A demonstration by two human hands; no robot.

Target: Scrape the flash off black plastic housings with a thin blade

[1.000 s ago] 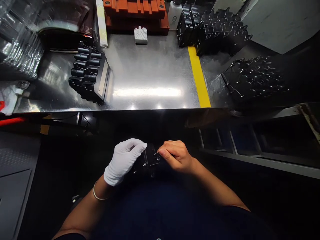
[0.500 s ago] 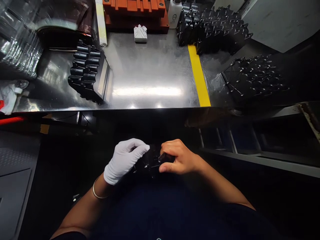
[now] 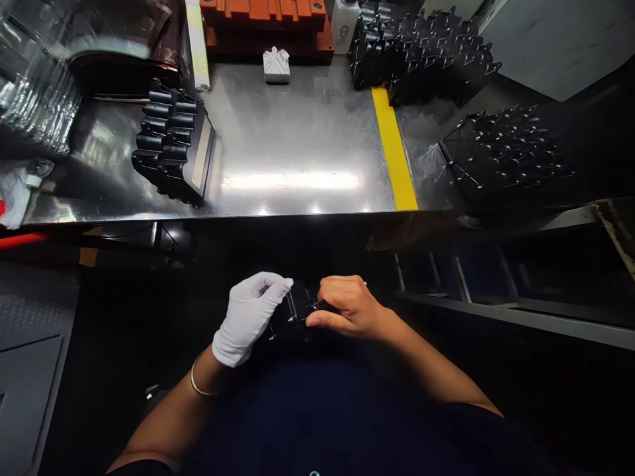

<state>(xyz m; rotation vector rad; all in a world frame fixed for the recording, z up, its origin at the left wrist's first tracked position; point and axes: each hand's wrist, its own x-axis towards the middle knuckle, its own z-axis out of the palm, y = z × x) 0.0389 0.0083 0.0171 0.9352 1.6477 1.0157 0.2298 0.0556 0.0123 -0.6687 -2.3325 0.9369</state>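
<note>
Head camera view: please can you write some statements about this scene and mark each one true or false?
The left hand wears a white glove. True.
The right hand wears a white glove too. False: it is bare.
The left hand holds a small black part. True.
A thin bangle is on the right wrist. False: the bangle is on the left wrist.
A yellow stripe runs along the steel table. True.
The orange blocks stand at the table's near edge. False: the orange blocks stand at its far edge.
</note>
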